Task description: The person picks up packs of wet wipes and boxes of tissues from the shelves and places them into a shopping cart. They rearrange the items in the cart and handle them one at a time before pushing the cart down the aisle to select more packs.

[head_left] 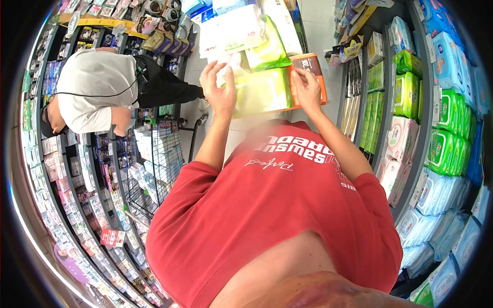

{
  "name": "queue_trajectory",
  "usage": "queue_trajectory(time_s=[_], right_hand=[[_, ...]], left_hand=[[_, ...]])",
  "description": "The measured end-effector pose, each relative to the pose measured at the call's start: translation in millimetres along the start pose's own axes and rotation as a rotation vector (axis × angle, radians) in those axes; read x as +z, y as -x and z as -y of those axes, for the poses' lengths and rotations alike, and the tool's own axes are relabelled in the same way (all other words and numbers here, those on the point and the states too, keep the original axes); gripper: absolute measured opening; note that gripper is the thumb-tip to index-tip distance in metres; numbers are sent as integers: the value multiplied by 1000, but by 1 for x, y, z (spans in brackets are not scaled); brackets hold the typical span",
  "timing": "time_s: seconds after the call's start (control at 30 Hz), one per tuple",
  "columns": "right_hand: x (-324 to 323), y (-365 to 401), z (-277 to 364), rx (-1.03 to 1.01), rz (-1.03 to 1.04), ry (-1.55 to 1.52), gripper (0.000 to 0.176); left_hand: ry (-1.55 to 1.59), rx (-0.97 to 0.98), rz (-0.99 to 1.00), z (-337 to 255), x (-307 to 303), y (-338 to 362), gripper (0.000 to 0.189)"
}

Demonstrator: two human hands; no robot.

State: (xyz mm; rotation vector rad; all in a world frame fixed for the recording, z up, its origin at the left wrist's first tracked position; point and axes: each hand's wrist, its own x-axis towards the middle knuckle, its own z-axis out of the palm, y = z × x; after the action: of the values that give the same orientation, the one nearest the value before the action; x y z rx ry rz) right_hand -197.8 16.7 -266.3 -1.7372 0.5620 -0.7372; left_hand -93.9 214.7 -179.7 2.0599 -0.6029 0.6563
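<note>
Both hands are raised at 12 o'clock in front of the red shirt (272, 205), working on a stack of soft packs. The left hand (218, 88) cups the left end of the yellow-green pack (263, 92), fingers loosely spread and thumb behind. The right hand (307, 88) pinches the orange-edged pack (314, 65) at the stack's right end, fingers narrow on its top face. More white and green packs (241, 31) lie just beyond, touching the held ones. These wrappers probably slip and sag, so a flat palm under the yellow-green pack would likely do better than fingertips, with the 2 packs kept level and pressed together. Another person (102, 87) bends at 10 o'clock, a wire basket (159, 164) stands at 8 o'clock, and stocked shelves (436, 133) fill 3 o'clock.
</note>
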Motion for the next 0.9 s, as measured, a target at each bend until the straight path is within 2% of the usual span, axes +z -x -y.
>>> queue_trajectory(time_s=[0.03,0.1,0.17,0.3,0.37,0.47,0.53,0.57,0.6,0.67,0.7,0.73,0.77,0.8,0.87,0.9], right_hand=[[-5,2,-1,41,15,-12,33],[-10,3,-3,77,0,-66,26],[-20,3,3,98,-29,-77,24],[-39,-1,8,133,-133,-102,26],[-49,-3,13,141,-176,-103,27],[-58,-6,4,130,-234,-124,28],[-65,-7,-1,191,-248,-182,28],[-64,-8,5,201,-267,-232,27],[-69,-8,1,224,-231,-124,25],[-67,-7,-14,131,-322,-93,24],[-71,-6,-6,182,-318,-73,25],[-70,-5,0,102,-390,-120,24],[-74,-3,4,51,-397,-41,24],[-77,-1,-1,65,-428,-33,24],[-77,-2,-8,47,-352,83,25],[-77,0,-5,158,-385,-27,26]], left_hand=[[10,99,-82,-9,6,-6,9],[57,93,-45,-17,10,-9,9],[142,106,-30,-30,14,-15,21],[247,49,17,-33,20,-18,27],[409,-76,17,-39,22,-23,35],[560,-166,49,-45,25,-26,41],[670,-181,88,-47,27,-27,42],[617,-184,93,-47,27,-29,42],[581,-185,112,-51,29,-29,42],[531,-245,149,-58,30,-30,42],[580,-228,161,-58,34,-29,44],[617,-210,167,-57,38,-29,45],[686,-205,208,-57,41,-28,46],[743,-201,237,-56,43,-27,46],[687,-154,279,-60,48,-26,45],[672,-139,324,-68,49,-25,45]])
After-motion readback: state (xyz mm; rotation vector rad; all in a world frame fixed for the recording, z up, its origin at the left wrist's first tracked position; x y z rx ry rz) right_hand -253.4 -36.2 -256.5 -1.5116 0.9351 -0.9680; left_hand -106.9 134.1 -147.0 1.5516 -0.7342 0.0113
